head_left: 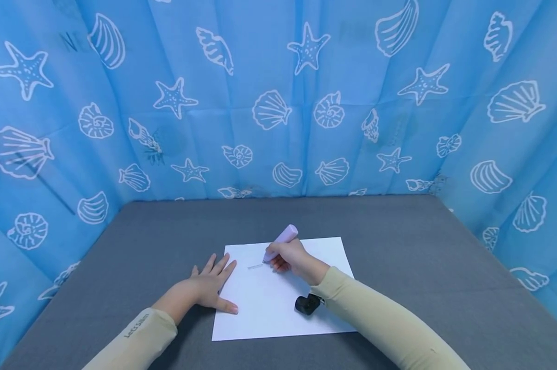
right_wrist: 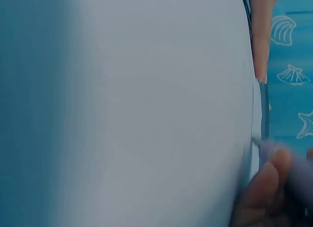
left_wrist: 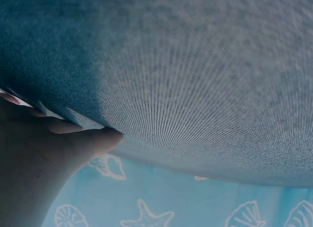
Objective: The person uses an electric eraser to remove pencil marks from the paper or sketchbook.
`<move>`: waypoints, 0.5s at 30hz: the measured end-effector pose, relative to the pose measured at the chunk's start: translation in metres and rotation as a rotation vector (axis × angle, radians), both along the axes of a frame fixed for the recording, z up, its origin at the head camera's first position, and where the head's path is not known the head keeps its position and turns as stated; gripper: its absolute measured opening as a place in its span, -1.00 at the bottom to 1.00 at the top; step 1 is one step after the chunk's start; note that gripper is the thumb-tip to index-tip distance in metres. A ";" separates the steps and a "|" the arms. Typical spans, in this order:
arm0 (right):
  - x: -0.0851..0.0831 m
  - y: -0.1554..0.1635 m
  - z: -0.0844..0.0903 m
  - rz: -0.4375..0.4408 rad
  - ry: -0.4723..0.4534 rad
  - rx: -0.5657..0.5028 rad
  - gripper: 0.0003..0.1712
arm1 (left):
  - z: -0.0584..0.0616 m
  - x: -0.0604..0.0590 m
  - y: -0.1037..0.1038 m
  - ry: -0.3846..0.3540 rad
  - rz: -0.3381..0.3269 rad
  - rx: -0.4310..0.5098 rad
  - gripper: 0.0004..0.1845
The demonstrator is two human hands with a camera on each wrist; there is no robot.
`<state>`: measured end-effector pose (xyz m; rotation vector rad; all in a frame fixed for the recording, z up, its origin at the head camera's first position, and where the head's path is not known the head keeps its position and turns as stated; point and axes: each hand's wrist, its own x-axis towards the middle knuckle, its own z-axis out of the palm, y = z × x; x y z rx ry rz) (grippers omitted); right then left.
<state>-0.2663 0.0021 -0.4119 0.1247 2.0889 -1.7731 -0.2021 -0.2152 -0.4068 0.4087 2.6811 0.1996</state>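
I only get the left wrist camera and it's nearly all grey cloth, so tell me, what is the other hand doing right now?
Observer: The right hand grips a lilac pen, its tip down on a white sheet of paper.
Operator: Is anything drawn on it?
Observer: One short faint line just left of the pen tip; the rest looks blank.
Operator: And my left hand, where does it sit on the sheet?
Observer: The left hand lies flat, fingers spread, with its fingertips on the sheet's left edge and the palm on the grey table.
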 end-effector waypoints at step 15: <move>-0.001 0.003 0.003 0.054 -0.013 0.027 -0.76 | -0.003 0.000 -0.001 0.007 0.001 0.015 0.24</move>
